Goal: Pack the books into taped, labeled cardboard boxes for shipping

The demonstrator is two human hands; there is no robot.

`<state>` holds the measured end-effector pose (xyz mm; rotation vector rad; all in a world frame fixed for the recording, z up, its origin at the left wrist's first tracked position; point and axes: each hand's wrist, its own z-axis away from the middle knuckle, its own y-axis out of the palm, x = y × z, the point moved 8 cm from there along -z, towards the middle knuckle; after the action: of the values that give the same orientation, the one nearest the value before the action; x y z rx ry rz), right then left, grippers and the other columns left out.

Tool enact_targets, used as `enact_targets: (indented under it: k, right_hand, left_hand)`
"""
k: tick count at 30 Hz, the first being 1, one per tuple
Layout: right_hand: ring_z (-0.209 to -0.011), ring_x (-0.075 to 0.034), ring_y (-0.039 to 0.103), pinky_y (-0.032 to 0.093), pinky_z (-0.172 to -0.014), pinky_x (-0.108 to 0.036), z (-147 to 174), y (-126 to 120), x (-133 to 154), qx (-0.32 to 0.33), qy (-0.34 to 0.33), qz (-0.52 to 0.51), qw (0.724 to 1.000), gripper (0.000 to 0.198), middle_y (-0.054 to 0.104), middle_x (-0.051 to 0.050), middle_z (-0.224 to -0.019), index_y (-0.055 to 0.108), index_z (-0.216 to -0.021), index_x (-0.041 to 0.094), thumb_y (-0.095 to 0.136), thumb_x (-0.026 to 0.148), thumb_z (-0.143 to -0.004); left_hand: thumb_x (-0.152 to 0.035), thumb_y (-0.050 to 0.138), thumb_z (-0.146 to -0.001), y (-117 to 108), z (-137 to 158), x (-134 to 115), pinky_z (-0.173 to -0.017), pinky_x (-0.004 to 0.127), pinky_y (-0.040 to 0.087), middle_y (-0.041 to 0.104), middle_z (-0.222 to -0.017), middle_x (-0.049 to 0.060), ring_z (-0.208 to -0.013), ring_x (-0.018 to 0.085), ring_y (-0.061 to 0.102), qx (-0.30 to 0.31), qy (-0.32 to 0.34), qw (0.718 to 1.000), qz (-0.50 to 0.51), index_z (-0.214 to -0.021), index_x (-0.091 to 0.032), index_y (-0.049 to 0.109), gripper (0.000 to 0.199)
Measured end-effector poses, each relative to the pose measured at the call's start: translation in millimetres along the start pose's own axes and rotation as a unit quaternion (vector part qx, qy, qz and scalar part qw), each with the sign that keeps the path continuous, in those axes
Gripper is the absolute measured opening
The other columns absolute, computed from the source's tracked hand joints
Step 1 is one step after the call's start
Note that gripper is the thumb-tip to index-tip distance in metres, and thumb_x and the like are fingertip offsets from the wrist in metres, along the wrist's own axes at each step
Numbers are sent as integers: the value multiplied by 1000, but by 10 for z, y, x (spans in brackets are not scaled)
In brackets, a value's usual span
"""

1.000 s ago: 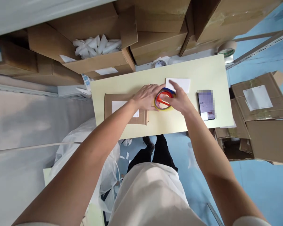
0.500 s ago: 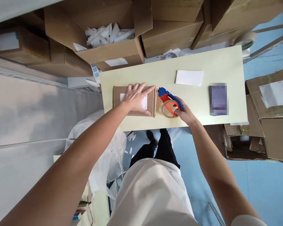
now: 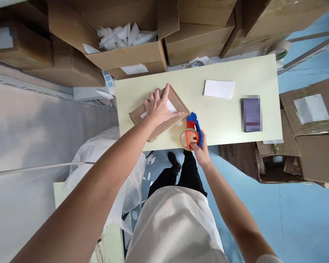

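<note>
A brown cardboard box (image 3: 164, 128) with a white label (image 3: 171, 106) lies at an angle on the pale yellow table (image 3: 222, 120). My left hand (image 3: 160, 107) rests on its top with fingers spread, hiding part of the label. In my right hand (image 3: 201, 149) is a blue and red tape dispenser (image 3: 192, 131), my fingers closed around its handle. A roll of tape sits in the dispenser, over the table's front edge. The dispenser's blue head is close to the box's right corner; whether they touch I cannot tell.
A white paper stack (image 3: 219, 89) and a dark pixelated item (image 3: 251, 114) lie on the table's right part. Behind stands an open carton (image 3: 126, 56) with white pieces inside. Cartons (image 3: 315, 146) stand at the right, and a translucent plastic bag (image 3: 98, 146) hangs at the left.
The box has turned clockwise under my left hand, from square with the table to slanted. My right hand has brought the tape dispenser left and nearer to me, its head now more upright.
</note>
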<state>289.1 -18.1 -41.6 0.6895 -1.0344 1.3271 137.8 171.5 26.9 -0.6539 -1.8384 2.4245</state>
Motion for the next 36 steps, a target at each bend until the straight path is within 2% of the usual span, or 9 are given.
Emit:
enact_targets:
  k: [6,10,16,20,23,26,31,34,36]
  right_hand:
    - [-82,-17,57,50,-68,-32,-1443,-306,749,25,29,8,999,54,59,-1,-98,40,-119,28,54,33,-67]
    - [-69,-15,54,49,-62,-31,-1823,-253,874,103,73,26,992,47,60,1,-89,46,-109,29,58,30,-64]
    - [-89,-19,57,51,-78,-37,-1591,-284,710,155,-7,28,988,64,61,-1,-106,40,-127,30,52,21,-65]
    - [-97,-23,59,50,-82,-40,-865,-551,353,150,30,93,984,71,60,-6,-115,36,-135,26,49,18,-65]
    - [-100,-25,60,51,-82,-43,-127,-475,6,196,71,90,974,75,61,-9,-117,27,-141,26,47,18,-69]
    - [-105,-24,59,51,-85,-43,195,-353,-163,135,67,85,985,71,59,-8,-120,22,-142,29,43,23,-74]
    - [-99,-22,60,54,-72,-37,-402,-321,113,76,58,20,995,68,58,-7,-117,22,-138,31,44,29,-74]
    - [-92,-21,61,53,-67,-35,-974,-362,444,129,69,-8,989,59,60,-4,-114,37,-128,32,52,30,-70]
    - [-83,-20,61,52,-64,-34,-1252,-359,578,164,97,9,982,55,63,-4,-107,44,-121,30,56,31,-68]
  left_hand:
    - [-71,65,-58,-138,-201,121,-95,68,28,19,-151,20,-135,49,17,-61,1,997,45,-149,-28,5,117]
    - [-70,71,-52,-192,-317,3,-103,68,14,20,-152,15,-137,48,10,-54,69,996,22,-146,-30,23,112]
    - [-66,73,-53,-139,-405,-11,-106,66,3,25,-151,13,-137,46,12,-49,93,994,38,-145,-30,26,110]
    - [-69,72,-52,-131,-392,2,-107,66,1,28,-149,13,-135,46,15,-61,99,993,37,-144,-29,27,110]
    - [-70,70,-53,-109,-415,-9,-106,66,2,29,-148,14,-134,47,16,-68,99,992,29,-145,-29,25,110]
    - [-70,67,-55,-117,-417,17,-104,66,7,32,-146,15,-134,47,15,-89,81,993,18,-147,-30,16,112]
    - [-71,59,-64,-223,-144,253,-96,68,22,38,-139,19,-134,47,18,-103,-10,994,-24,-148,-31,0,110]
    - [-71,61,-62,-322,66,338,-96,69,24,33,-143,24,-135,48,17,-127,-37,990,-45,-148,-22,1,116]
    - [-70,63,-61,-321,86,273,-99,68,22,27,-147,24,-136,47,16,-125,-1,991,-48,-148,-20,7,115]
